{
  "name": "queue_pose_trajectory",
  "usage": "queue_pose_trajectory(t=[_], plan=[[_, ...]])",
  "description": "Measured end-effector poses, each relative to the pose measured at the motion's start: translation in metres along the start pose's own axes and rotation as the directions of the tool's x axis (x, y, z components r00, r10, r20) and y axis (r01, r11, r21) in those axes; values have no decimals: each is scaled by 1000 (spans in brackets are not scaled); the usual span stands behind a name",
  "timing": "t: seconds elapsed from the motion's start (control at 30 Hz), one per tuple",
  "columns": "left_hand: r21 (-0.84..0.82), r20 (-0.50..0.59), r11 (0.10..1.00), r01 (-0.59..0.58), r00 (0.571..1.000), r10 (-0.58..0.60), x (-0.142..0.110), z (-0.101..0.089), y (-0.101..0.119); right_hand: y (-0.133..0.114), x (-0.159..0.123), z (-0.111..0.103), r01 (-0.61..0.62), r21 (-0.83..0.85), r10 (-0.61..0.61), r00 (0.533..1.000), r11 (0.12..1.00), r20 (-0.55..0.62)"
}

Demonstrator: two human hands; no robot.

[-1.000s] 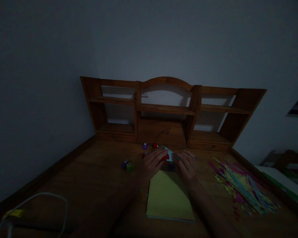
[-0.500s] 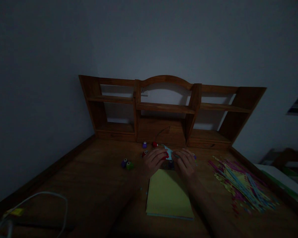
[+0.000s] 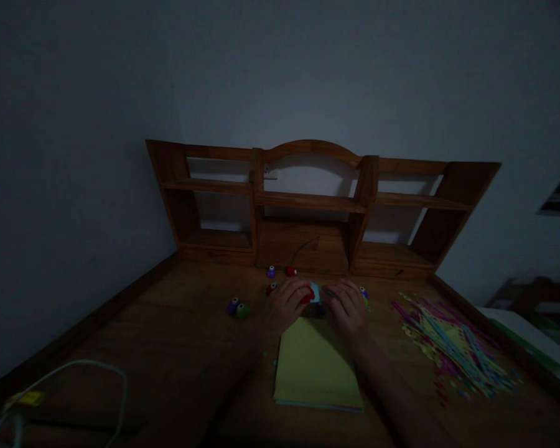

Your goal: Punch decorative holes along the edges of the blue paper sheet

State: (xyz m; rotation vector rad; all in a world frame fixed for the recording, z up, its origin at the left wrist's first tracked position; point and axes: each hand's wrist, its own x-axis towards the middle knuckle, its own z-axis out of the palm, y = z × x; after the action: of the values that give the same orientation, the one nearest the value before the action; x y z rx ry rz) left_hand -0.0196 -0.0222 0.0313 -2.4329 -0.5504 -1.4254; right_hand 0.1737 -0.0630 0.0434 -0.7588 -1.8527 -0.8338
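My left hand (image 3: 285, 305) is closed round a small red craft punch (image 3: 308, 295), much of it hidden by the fingers. Between the two hands shows a piece of light blue paper (image 3: 315, 291), touching the red punch. My right hand (image 3: 348, 306) has its fingers pinched at the paper's right side; the dim light blurs the grip. Just below the hands lies a stack of pale yellow paper sheets (image 3: 317, 367). Another red punch (image 3: 271, 288) stands left of my left hand, with a purple punch (image 3: 271, 272) behind it.
A purple punch (image 3: 233, 305) and a green punch (image 3: 242, 310) sit to the left. Paper strips (image 3: 457, 342) are heaped at the right. A wooden shelf unit (image 3: 308, 200) lines the back. A white cable (image 3: 88, 362) loops at the front left.
The light blue paper has turned or drawn down between the hands, so less of it shows. Both hands stay in nearly the same place.
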Motion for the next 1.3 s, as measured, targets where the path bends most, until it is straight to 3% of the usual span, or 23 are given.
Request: queue_pose_trajectory(t=[0.3,0.57,1.1,1.3], plan=[[24,13,1000,-6,1000,6,3,-3,3,9,-6,3,-67,1,66,995,998,73],[76,33,995,59,998,-61,0,-1,0,11,-8,5,-29,10,27,986,1000,167],[63,28,982,180,983,-182,0,3,2,10,-9,6,4,7,-5,986,1000,168],[27,55,987,158,986,-160,-1,1,4,7,-10,6,50,34,-55,988,998,142]])
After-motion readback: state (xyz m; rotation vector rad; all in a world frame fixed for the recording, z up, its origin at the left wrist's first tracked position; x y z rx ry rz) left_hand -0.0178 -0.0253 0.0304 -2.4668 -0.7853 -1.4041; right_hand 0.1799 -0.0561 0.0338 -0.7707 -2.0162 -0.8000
